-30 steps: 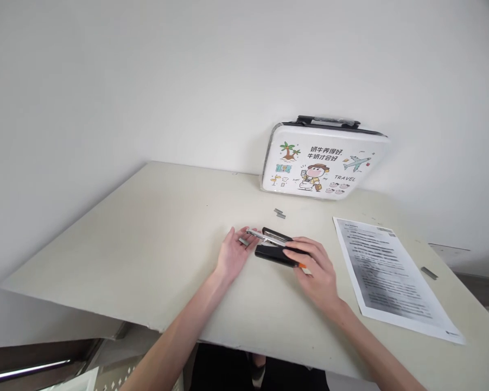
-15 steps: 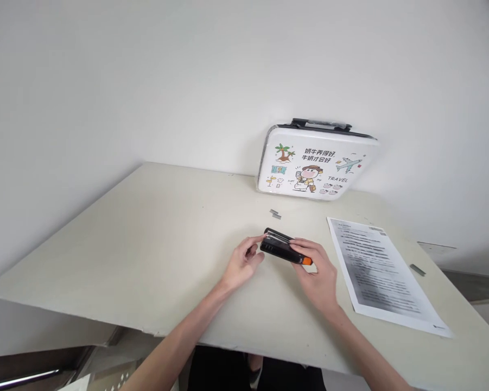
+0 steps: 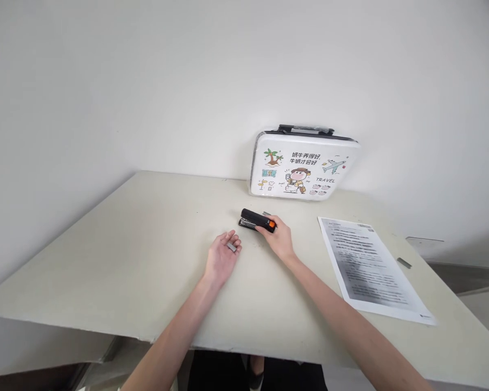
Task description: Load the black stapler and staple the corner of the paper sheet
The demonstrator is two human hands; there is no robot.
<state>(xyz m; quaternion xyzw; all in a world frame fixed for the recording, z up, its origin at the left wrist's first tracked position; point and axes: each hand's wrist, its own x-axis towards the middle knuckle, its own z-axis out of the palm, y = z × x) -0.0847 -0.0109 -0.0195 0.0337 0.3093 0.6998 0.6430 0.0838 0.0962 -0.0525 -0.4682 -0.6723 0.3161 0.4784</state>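
My right hand (image 3: 280,239) is closed round the rear end of a black stapler (image 3: 252,219) with an orange patch at its back. The stapler's front points left and its jaws stand slightly apart, close to the table. My left hand (image 3: 222,255) is turned palm up with the fingers slightly curled. A short grey strip of staples (image 3: 232,247) rests on those fingers, held in that hand, just in front of the stapler's nose. Behind the stapler, another strip of staples (image 3: 266,213) lies on the table, partly hidden.
A printed sheet of paper (image 3: 362,266) lies on the table at the right. Beyond it is one more staple strip (image 3: 404,263) near the right edge. A white cartoon-printed case (image 3: 305,168) leans against the wall at the back of the pale table (image 3: 146,244).
My left hand has come off the stapler and turned palm up, showing a staple strip. My right hand has moved the stapler left and rolled it over.
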